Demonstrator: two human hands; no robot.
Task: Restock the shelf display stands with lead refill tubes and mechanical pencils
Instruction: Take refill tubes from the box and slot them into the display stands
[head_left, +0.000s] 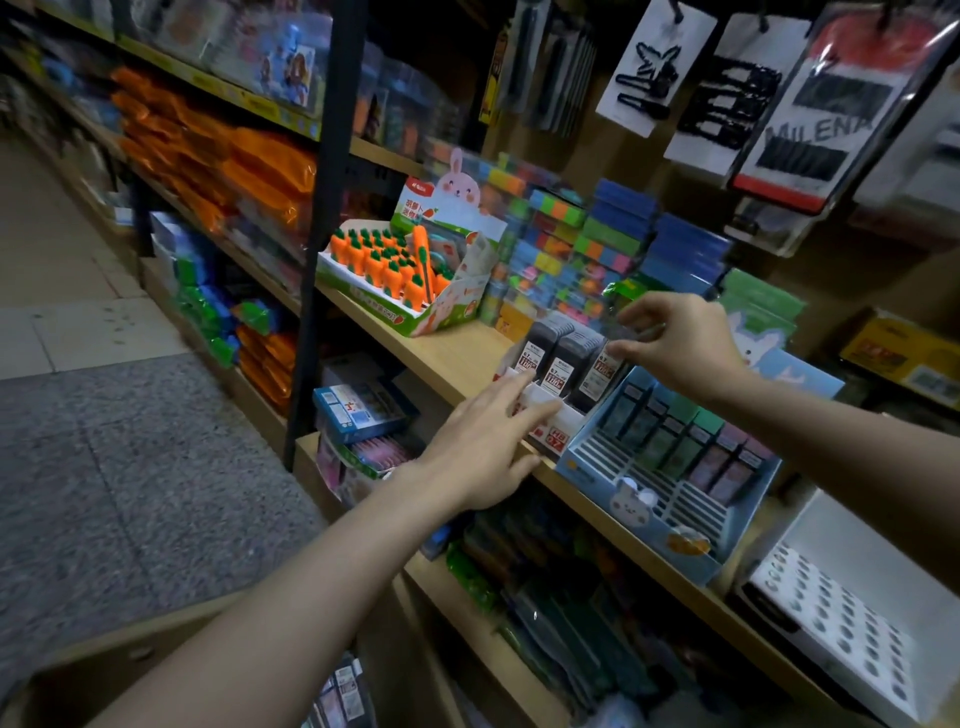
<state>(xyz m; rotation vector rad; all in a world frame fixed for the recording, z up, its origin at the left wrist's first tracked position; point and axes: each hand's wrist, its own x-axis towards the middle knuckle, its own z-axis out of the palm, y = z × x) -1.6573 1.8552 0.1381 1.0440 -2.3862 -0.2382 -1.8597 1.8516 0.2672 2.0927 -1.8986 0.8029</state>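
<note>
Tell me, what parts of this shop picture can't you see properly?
Head view only:
- Small print on the black lead refill tubes in the white cardboard stand: too small and blurred.
- What the right hand pinches: motion blur hides it.
- Front left of the stand: covered by the left hand.
- White tray with round holes: cut off by the right edge.
- Goods on the lower shelf: dark and blurred.

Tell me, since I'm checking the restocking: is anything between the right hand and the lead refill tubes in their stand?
Nothing visible. The right hand hovers just above the right-most row of lead refill tubes in the white stand, its fingers at a tube top. The left hand rests on the stand's front-left corner, off to one side.
</note>
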